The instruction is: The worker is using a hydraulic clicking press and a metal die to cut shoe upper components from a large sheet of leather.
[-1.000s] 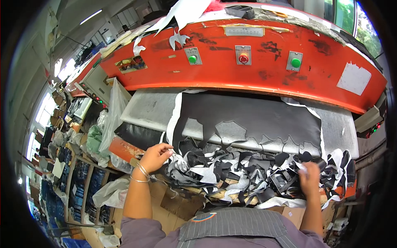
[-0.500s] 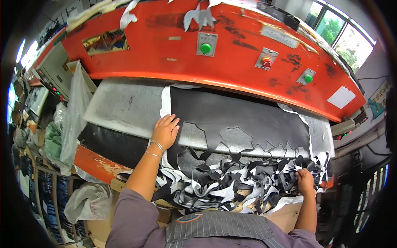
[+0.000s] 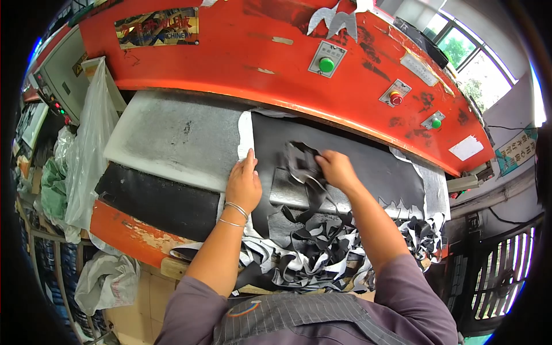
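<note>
A black leather-like sheet with a white underside lies over the grey cutting board; shapes are cut out along its near edge. My left hand rests flat, fingers stretched, at the sheet's left margin by a white strip. Above the sheet's left part, my right hand grips a dark, frame-shaped cutting die, smeared by motion. Its exact outline cannot be made out. Below, black and white curled offcuts heap along the near edge of the board.
Over the board's far side stands a red press beam with green buttons and a red button. Clear plastic sheeting hangs at left. A pale sack sits low left; a slatted black guard stands at right.
My right hand has come up from the offcut heap at right to above the sheet, the die now showing in it. My left hand stays at the sheet's left margin. The view has shifted.
</note>
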Available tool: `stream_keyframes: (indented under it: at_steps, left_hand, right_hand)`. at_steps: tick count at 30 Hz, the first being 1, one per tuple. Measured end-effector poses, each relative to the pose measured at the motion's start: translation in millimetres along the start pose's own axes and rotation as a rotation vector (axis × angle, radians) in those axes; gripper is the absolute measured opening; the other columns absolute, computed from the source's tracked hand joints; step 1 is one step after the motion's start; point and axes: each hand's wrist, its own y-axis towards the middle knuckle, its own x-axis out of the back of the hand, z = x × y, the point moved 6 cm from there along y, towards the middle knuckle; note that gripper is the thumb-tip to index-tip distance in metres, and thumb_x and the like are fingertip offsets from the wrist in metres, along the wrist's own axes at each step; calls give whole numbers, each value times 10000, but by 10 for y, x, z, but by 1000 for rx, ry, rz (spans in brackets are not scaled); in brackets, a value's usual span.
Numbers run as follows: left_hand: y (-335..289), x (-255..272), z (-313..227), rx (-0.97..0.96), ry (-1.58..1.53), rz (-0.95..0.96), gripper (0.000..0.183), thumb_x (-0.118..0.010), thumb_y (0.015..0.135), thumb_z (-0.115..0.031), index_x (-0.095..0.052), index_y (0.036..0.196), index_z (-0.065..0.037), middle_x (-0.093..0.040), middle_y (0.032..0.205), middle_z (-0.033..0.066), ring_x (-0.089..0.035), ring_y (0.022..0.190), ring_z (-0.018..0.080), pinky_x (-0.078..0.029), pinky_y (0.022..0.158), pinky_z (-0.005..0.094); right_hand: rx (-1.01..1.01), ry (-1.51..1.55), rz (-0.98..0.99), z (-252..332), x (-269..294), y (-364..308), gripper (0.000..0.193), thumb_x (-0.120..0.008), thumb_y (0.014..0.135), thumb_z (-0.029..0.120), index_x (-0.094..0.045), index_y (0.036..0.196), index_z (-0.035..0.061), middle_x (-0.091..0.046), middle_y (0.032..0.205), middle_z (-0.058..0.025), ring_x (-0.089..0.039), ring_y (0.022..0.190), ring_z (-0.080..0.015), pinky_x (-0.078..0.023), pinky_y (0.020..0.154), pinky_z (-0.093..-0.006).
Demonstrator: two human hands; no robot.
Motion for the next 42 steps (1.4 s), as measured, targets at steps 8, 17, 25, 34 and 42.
stream_keyframes:
  at_steps: [8, 17, 25, 34, 42]
  left_hand:
    - [-29, 96, 125, -15, -8, -89, 629, -508, 830, -9, -281, 1414, 50, -648, 1129, 157, -554, 1061, 339, -416, 964, 415]
    - [8, 72, 224, 90, -28, -57, 667, -499, 825, -20, -227, 1430, 55, -599, 1189, 179, -530, 1144, 338, -352, 1038, 440]
    - [105, -19, 135, 29, 60, -42, 716, -512, 815, -30, -176, 1441, 58, -596, 1200, 178, -514, 1167, 324, -341, 1032, 438]
    - [662, -61, 446, 224, 141, 112, 710, -518, 807, -69, -215, 1441, 35, -528, 1306, 183, -475, 1227, 330, -343, 991, 467]
    - [633, -123, 395, 43, 148, 199, 640, -486, 787, -43, -335, 1407, 1, -539, 1333, 113, -476, 1242, 273, -354, 978, 439]
  right_hand:
    - [-317, 364, 10, 634, -654, 465, 264, -509, 883, 148, -600, 890, -99, -651, 757, -258, -676, 555, -321, -557, 532, -387]
    - [-18, 1, -17, 547, -606, 659, 225, -556, 892, 181, -630, 981, -12, -657, 877, -234, -662, 783, -370, -524, 720, -456]
    - [150, -89, 23, 455, -646, 806, 307, -567, 905, 255, -627, 1150, 81, -632, 1111, -166, -597, 1028, -369, -481, 874, -434]
    - [291, 68, 10, 90, -653, 116, 792, -690, 806, 445, -364, 1438, 94, -464, 1393, -192, -388, 1334, -320, -214, 1103, -483]
    - [329, 70, -29, -58, -563, 29, 725, -678, 801, 359, -398, 1413, 89, -499, 1360, -172, -450, 1278, -296, -244, 1105, -456]
